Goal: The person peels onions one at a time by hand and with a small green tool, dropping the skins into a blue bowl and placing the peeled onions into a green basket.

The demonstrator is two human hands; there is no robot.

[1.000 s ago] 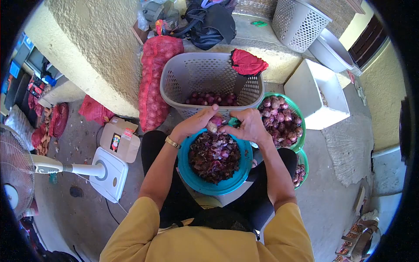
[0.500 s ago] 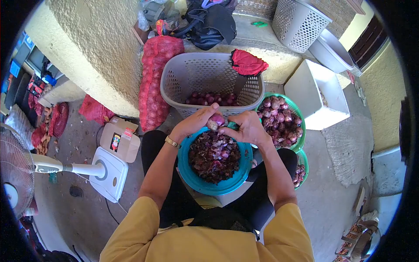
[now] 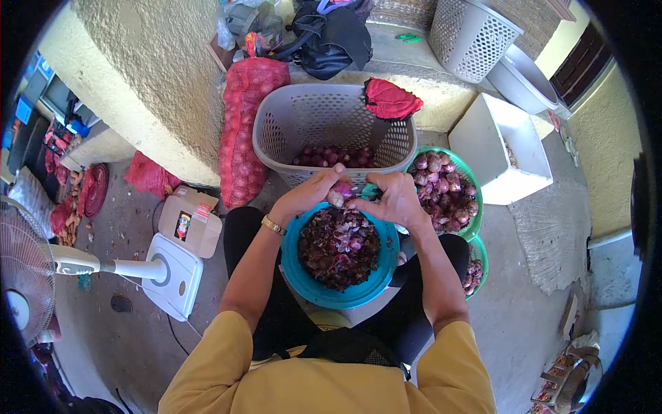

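Observation:
Above a blue basin (image 3: 292, 277) full of dark onion skins (image 3: 334, 259), my left hand (image 3: 308, 195) holds a red onion (image 3: 339, 194) between thumb and fingers. My right hand (image 3: 393, 199) is closed round a small teal-handled tool (image 3: 371, 192), its thumb beside the onion. Any blade on the tool is too small to make out. Just beyond my hands stands a grey perforated basket (image 3: 317, 103) with red onions (image 3: 336, 156) at its bottom and a red cloth (image 3: 391, 99) over its rim. A green basket (image 3: 476, 219) of unpeeled onions (image 3: 445, 190) stands to the right.
A red net sack of onions (image 3: 254, 131) leans left of the grey basket. A white foam box (image 3: 480, 170) lies at the right. On the left are a cardboard box (image 3: 190, 221) and a fan (image 3: 31, 269) on a white base. A smaller green basket (image 3: 483, 269) sits near my right knee.
My right hand has shifted very slightly, with its fingers turned a little around the teal tool. The onion in my left hand is tilted slightly differently.

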